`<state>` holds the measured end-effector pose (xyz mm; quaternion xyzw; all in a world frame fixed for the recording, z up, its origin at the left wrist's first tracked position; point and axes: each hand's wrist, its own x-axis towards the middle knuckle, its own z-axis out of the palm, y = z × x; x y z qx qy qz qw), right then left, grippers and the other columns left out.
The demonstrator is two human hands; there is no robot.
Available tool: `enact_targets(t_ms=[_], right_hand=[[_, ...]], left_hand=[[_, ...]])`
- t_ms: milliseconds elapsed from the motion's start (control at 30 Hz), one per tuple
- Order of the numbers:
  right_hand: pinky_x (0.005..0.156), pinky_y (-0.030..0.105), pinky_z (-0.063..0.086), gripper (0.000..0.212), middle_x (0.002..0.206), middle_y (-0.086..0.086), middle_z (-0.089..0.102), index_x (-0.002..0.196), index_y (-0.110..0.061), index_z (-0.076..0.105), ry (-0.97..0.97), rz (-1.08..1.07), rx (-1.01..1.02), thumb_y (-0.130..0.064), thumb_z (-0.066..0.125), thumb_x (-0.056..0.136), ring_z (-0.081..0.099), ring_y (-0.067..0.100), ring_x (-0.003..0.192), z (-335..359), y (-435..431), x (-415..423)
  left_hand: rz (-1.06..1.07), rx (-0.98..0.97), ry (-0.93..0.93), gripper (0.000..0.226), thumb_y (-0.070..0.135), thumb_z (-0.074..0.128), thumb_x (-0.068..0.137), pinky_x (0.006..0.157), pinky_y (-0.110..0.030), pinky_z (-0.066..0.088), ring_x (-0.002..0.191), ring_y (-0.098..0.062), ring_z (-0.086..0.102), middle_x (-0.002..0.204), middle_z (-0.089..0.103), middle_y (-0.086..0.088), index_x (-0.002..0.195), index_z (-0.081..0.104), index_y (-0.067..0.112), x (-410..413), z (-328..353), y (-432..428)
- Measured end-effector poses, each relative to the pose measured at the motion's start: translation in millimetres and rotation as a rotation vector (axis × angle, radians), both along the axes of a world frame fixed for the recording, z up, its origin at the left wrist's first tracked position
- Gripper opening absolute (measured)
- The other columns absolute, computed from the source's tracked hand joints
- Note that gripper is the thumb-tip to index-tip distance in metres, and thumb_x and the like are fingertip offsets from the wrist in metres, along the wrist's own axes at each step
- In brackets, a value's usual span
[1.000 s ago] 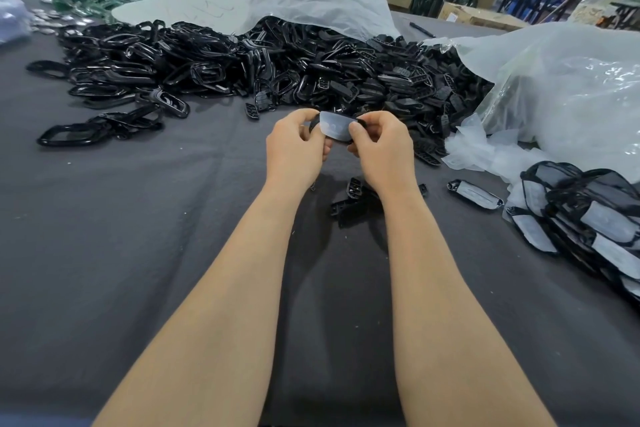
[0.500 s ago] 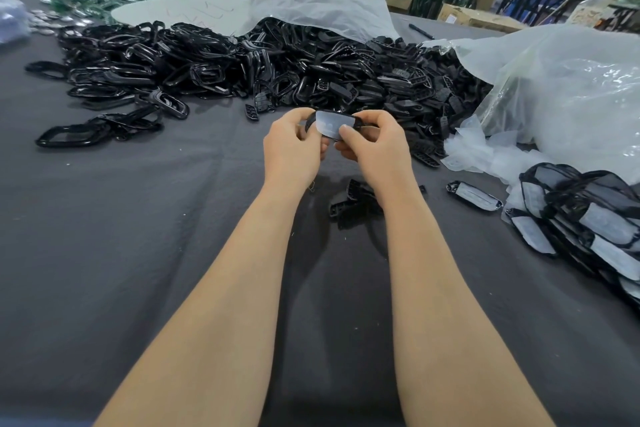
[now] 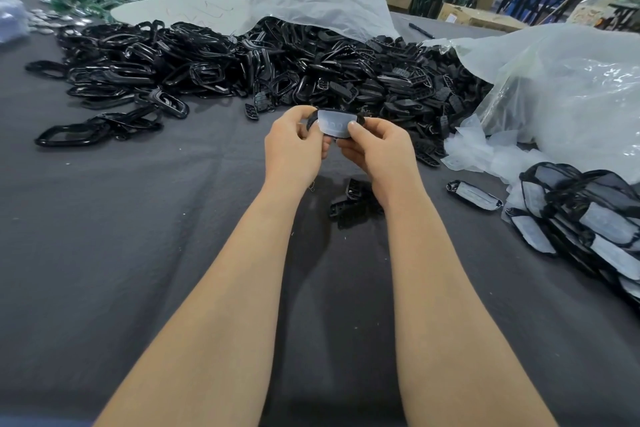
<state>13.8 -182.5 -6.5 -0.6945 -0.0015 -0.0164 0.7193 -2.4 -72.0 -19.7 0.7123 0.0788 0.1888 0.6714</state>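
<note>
My left hand [image 3: 294,146] pinches the left end of the black frame [image 3: 311,120], fingers curled round its rim. The frame hangs between both hands above the grey table [image 3: 138,218], just short of the heap of loose parts [image 3: 242,62] along the far edge. Its long axis runs left to right, and its pale insert [image 3: 334,122] faces me. My right hand [image 3: 377,149] clamps the right end, thumb pressed on the insert. Finished pieces [image 3: 588,218] are stacked at the right edge.

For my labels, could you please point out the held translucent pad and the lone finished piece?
translucent pad [image 3: 334,123]: head view, its middle.
lone finished piece [image 3: 479,196]: head view, its pale face.
</note>
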Motion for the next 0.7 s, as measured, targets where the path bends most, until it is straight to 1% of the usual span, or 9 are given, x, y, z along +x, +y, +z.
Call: enact_targets(t_ms=[67, 167, 300, 400, 500, 600, 700], right_hand=[[0.066, 0.018, 0.055, 0.015, 0.08, 0.005, 0.065, 0.106, 0.0, 0.06, -0.032, -0.035, -0.052, -0.007, 0.054, 0.095, 0.064, 0.008, 0.066, -0.4, 1.5, 0.0], [0.064, 0.016, 0.055, 0.011, 0.08, 0.004, 0.064, 0.104, -0.004, 0.057, -0.072, -0.09, -0.092, -0.006, 0.056, 0.094, 0.062, 0.004, 0.06, -0.8, 4.4, 0.0], [0.06, 0.013, 0.052, 0.013, 0.084, 0.006, 0.063, 0.106, -0.004, 0.055, -0.077, -0.115, -0.084, -0.004, 0.056, 0.093, 0.06, 0.002, 0.057, -1.2, 4.5, -0.1], [0.06, 0.013, 0.051, 0.011, 0.084, 0.003, 0.062, 0.103, -0.007, 0.054, -0.077, -0.12, -0.054, -0.003, 0.054, 0.093, 0.06, 0.004, 0.06, -0.8, 3.9, 0.1], [0.063, 0.016, 0.054, 0.012, 0.081, 0.002, 0.063, 0.105, -0.007, 0.055, -0.045, -0.097, -0.001, -0.005, 0.055, 0.093, 0.062, 0.007, 0.063, -0.8, 3.7, 0.0], [0.068, 0.02, 0.056, 0.013, 0.08, 0.004, 0.065, 0.107, -0.005, 0.059, -0.005, -0.037, 0.023, -0.008, 0.055, 0.094, 0.064, 0.011, 0.069, -0.1, 2.4, -0.6], [0.068, 0.02, 0.057, 0.013, 0.084, 0.004, 0.066, 0.107, -0.006, 0.057, -0.063, -0.064, -0.064, -0.007, 0.054, 0.095, 0.065, 0.009, 0.068, 1.5, 1.9, -1.6]], left_hand=[[-0.001, 0.001, 0.005, 0.03, 0.008, 0.052, 0.095, 0.078, -0.036, 0.058, 0.058, -0.003, 0.057, 0.063, 0.06, 0.006, 0.087, 0.051, 0.038, 0.1, 0.4, -0.5], [-0.002, 0.022, 0.017, 0.018, 0.009, 0.051, 0.095, 0.077, -0.034, 0.058, 0.058, -0.003, 0.057, 0.065, 0.061, 0.005, 0.101, 0.059, 0.024, 1.3, 0.2, -0.9], [-0.017, 0.04, 0.02, 0.018, 0.008, 0.052, 0.095, 0.077, -0.035, 0.059, 0.058, -0.002, 0.058, 0.067, 0.063, 0.003, 0.109, 0.061, 0.016, 2.2, -0.1, -1.6], [-0.031, 0.056, 0.014, 0.017, 0.008, 0.053, 0.094, 0.077, -0.036, 0.059, 0.058, -0.002, 0.059, 0.068, 0.064, 0.002, 0.105, 0.06, 0.019, 2.1, -0.3, -2.6], [-0.028, 0.032, 0.013, 0.019, 0.008, 0.053, 0.094, 0.078, -0.037, 0.059, 0.057, -0.001, 0.059, 0.066, 0.064, 0.003, 0.095, 0.059, 0.026, 2.4, -0.7, -1.8], [-0.029, 0.0, 0.019, 0.017, 0.008, 0.054, 0.094, 0.077, -0.035, 0.059, 0.057, -0.002, 0.059, 0.066, 0.064, 0.003, 0.1, 0.059, 0.024, 2.6, -0.5, -0.5], [-0.023, 0.016, 0.019, 0.017, 0.009, 0.054, 0.094, 0.076, -0.034, 0.059, 0.058, -0.002, 0.059, 0.067, 0.064, 0.003, 0.104, 0.059, 0.021, 2.8, -0.7, -1.1]])
